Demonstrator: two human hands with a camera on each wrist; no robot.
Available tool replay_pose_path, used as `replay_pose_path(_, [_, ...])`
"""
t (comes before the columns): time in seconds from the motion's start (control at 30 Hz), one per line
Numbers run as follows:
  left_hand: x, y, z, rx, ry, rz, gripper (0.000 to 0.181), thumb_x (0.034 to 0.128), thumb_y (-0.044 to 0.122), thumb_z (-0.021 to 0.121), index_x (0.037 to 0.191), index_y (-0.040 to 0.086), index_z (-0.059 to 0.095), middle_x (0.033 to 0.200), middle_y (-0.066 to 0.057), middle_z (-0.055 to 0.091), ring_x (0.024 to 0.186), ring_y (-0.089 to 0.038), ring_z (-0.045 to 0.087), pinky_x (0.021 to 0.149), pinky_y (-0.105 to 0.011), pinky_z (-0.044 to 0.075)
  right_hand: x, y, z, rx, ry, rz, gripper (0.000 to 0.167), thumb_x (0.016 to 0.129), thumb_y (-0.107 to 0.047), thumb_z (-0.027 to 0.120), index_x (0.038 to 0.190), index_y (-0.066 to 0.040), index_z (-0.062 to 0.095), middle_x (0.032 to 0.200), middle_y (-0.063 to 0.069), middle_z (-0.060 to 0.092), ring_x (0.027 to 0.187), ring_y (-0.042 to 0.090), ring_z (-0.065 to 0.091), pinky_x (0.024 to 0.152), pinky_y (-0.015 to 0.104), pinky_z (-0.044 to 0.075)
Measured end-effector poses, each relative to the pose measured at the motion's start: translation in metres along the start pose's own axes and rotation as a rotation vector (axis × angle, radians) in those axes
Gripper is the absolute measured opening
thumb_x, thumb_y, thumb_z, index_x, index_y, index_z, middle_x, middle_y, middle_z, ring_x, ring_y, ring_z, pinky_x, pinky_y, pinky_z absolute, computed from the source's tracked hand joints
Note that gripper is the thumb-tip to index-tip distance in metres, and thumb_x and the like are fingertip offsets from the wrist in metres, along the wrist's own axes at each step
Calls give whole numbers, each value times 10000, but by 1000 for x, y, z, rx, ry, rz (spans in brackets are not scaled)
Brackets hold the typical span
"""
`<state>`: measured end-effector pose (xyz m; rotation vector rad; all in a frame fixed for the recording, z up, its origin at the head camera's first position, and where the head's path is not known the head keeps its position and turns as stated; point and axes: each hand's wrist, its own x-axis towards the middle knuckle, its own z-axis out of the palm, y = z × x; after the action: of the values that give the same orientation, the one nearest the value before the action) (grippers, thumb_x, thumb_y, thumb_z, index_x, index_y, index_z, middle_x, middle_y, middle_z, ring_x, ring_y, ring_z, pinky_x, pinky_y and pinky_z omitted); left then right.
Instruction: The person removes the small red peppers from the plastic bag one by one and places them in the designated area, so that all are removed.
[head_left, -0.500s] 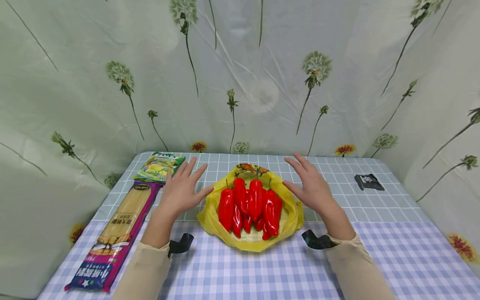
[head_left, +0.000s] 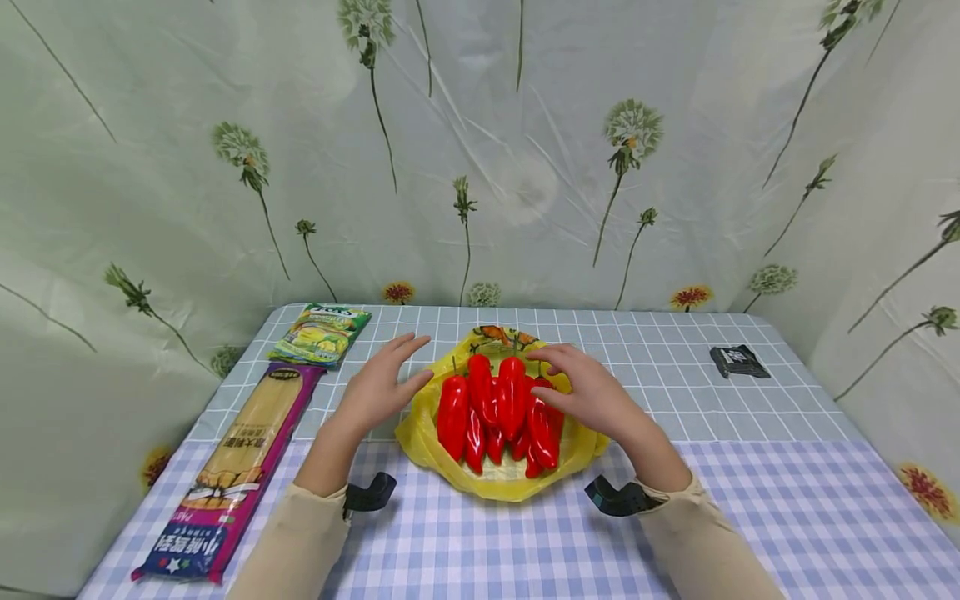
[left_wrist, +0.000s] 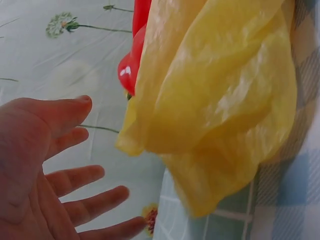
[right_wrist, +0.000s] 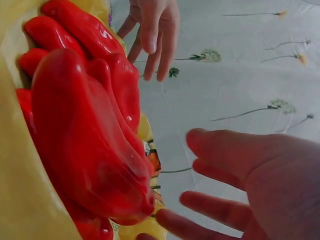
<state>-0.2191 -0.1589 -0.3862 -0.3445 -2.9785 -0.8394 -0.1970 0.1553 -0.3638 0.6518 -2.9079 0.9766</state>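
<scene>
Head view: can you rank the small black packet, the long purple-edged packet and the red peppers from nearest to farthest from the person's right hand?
From the right hand:
1. Red peppers: nearest, just to its left, in the yellow bag.
2. Small black packet: off to its right.
3. Long purple-edged packet: farthest, at the table's left side.

The left forearm (head_left: 300,529) and right forearm (head_left: 701,533), both in beige sleeves, reach over the surface (head_left: 480,550) toward its far edge, angled inward. The left hand (head_left: 377,383), on the left-edge side, spreads its fingers loosely, thumb apart. The right hand (head_left: 585,385), on the right-edge side, bends its fingers gently, thumb pointing inward. The hands face each other, apart.
</scene>
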Motion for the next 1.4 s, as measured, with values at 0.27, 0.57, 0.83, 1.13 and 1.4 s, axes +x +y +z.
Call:
replay_pose_path(0.27, [5,-2,11,-244,-85,-43,580,947,294,671,1484,194,478,1542,-145,451,1240,-395,596,889,-463,596,2,-4,6,-41,-101,34,531,869,-255,767,1364,-167,595,1431,111,549,1283,321,550,959,507,561])
replay_pose_path(0.57, [8,-7,21,-417,-132,-115,466,959,271,653,1416,236,565,1456,-143,556,1267,-359,572,948,-452,575,2,-6,11,-50,-136,69,573,822,-205,811,1350,-135,598,1396,130,557,1276,317,542,940,482,575])
replay_pose_path(0.83, [9,-7,26,-493,-139,-164,419,973,172,616,1388,225,597,1466,-125,548,1381,-365,466,1047,-467,511,2,-5,13,-43,-135,69,543,834,-182,797,1338,-123,604,1359,124,589,1263,314,556,945,476,574])
replay_pose_path(1.13, [10,-3,36,-632,-79,-221,410,965,44,572,1348,177,632,1462,-118,555,1387,-327,468,1112,-478,455,3,-4,13,-28,-102,59,519,828,-130,795,1316,-111,617,1374,146,556,1268,338,543,926,477,582])
replay_pose_path(1.4, [11,-1,41,-701,-40,-235,391,974,65,557,1344,163,637,1466,-116,553,1393,-305,469,1150,-474,415,1,-4,10,-20,-76,34,518,852,-130,776,1336,-157,596,1420,140,533,1303,355,519,933,507,573])
